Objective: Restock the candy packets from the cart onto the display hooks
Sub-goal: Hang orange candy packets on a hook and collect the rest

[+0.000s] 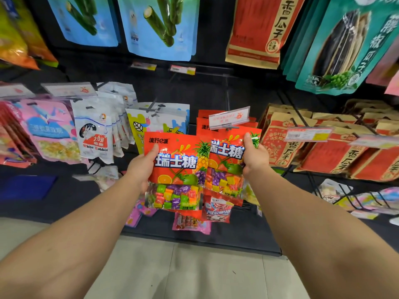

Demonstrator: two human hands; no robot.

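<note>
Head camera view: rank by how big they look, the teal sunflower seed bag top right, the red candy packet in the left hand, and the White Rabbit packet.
1. teal sunflower seed bag
2. red candy packet gripped by the left hand, though nearness inflates it
3. White Rabbit packet

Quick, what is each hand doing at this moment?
Left hand: holds a red fruit-candy packet by its left edge.
Right hand: grips a second red fruit-candy packet by its right edge.

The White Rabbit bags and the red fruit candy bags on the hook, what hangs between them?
In the head view, white packets with yellow and blue cartoon print hang between the White Rabbit bags and the hooked red candy bags.
</note>
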